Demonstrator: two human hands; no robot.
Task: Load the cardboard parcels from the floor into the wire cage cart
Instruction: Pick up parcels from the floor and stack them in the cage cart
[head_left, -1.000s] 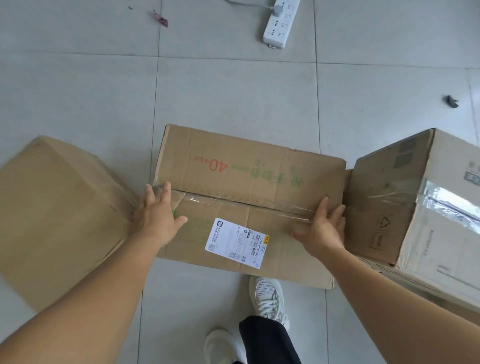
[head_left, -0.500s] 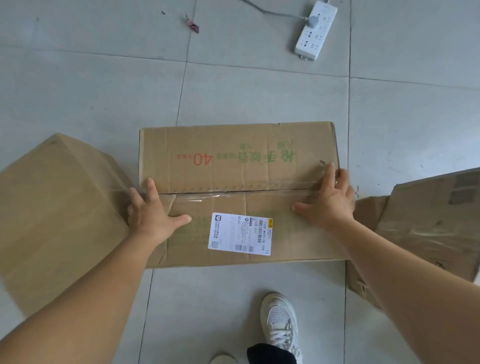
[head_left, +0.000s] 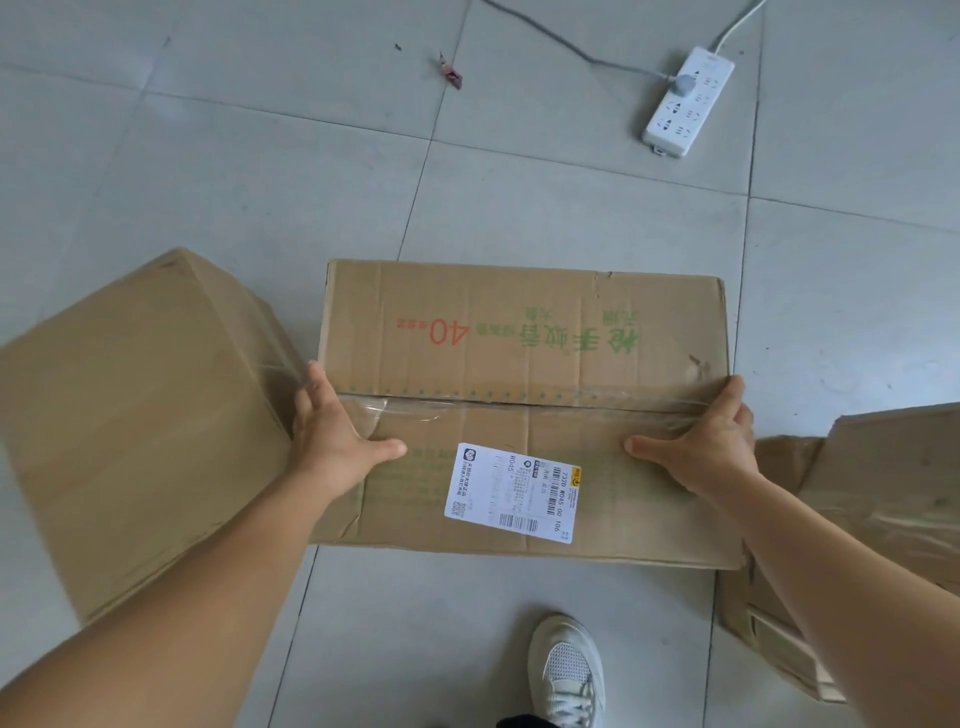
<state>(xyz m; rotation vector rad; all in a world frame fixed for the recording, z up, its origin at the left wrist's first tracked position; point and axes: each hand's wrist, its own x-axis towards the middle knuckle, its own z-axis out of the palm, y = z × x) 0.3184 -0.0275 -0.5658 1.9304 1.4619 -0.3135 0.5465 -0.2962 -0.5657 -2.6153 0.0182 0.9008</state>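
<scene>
gripping taped parcel (head_left: 524, 384) ends: l hand (head_left: 337, 436), r hand (head_left: 711, 441); grey tile floor (head_left: 260, 182), power strip (head_left: 688, 101) nr.

You're looking at a plain brown cardboard parcel (head_left: 519, 405) showing green characters and a red "40" printed upside down across its top flap, with a strip of clear glossy tape running along the seam. The shipping label (head_left: 511, 492) on it is showing white with black barcodes and a small yellow corner. The parcel on the left (head_left: 135, 426) is coming across as plain tan, no print. The floor (head_left: 260, 182) is looking pale grey with thin dark grout lines. The power strip (head_left: 688, 102) is showing white with a grey plug, and your shoe (head_left: 566, 670) is reading off-white mesh.
</scene>
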